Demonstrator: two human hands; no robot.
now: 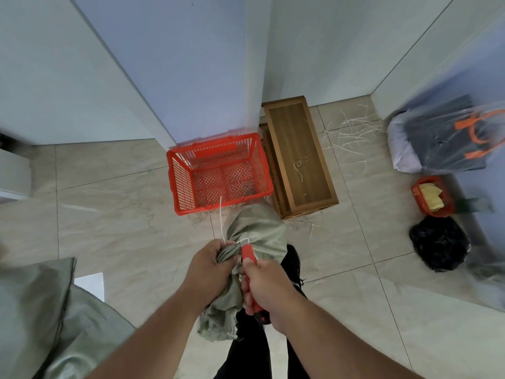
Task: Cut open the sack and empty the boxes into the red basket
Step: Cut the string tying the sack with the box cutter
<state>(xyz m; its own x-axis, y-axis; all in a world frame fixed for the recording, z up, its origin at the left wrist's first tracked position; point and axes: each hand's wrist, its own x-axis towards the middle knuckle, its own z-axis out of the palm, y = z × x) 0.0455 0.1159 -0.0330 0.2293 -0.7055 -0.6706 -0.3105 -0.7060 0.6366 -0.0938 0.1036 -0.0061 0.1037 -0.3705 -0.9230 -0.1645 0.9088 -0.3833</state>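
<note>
A grey-green woven sack (257, 228) stands on the tiled floor in front of me, its neck bunched and tied with white string (222, 222). My left hand (210, 266) grips the bunched neck. My right hand (269, 288) holds a red-handled cutter (248, 255) whose tip rests against the tied neck, beside the string. The red plastic basket (180, 184) sits just beyond the sack, holding only some string scraps. No boxes are visible; the sack hides its contents.
A wooden crate (297, 157) lies right of the basket. White string scraps (349, 132) litter the floor behind it. At the right are a clear-wrapped bag (442, 138), a small red basket (433, 196) and a black bag (437, 243). Another grey-green sack (41, 310) lies at my left.
</note>
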